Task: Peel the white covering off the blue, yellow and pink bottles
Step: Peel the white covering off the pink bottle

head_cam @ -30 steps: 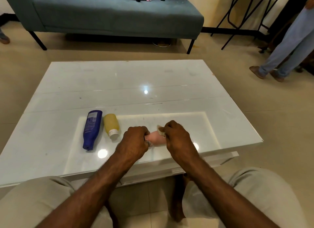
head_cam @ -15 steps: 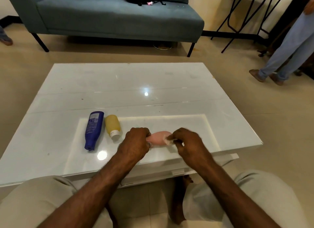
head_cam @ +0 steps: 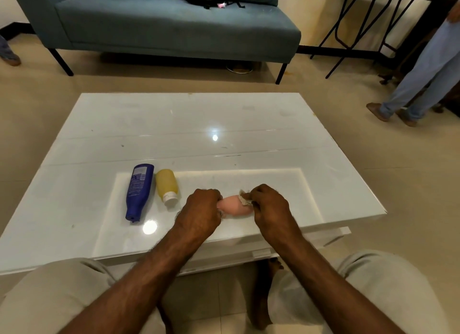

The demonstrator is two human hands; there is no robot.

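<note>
fingers (head_cam: 245, 196) of the right hand (head_cam: 270, 208) pinched tight on a small flap of white covering (head_cam: 244, 201), lifted off the right end of the pink bottle (head_cam: 232, 205). left hand (head_cam: 199, 209) curled round the bottle's other end, holding it crosswise at or just above the counter (head_cam: 199, 124), near the front edge; contact with the surface not possible to tell.

likely to tear short if yanked sideways, leaving a strip stuck to the pink plastic; safer pulled low and slow along the body. could also twist or slip out of the left grip, being smooth and rounded, then roll off the near edge toward the lap or the floor. amount of covering left under either hand: not possible to tell.

plenty of bare counter to the right and beyond. to the left, yellow bottle (head_cam: 166, 185) and blue bottle (head_cam: 139, 192) lying side by side, just beside each other, near enough to the left forearm to be knocked by a careless sweep. no white wrap visible on either from here. further out, sofa (head_cam: 174, 30) and a standing person (head_cam: 423, 80), well apart from the work.
</note>
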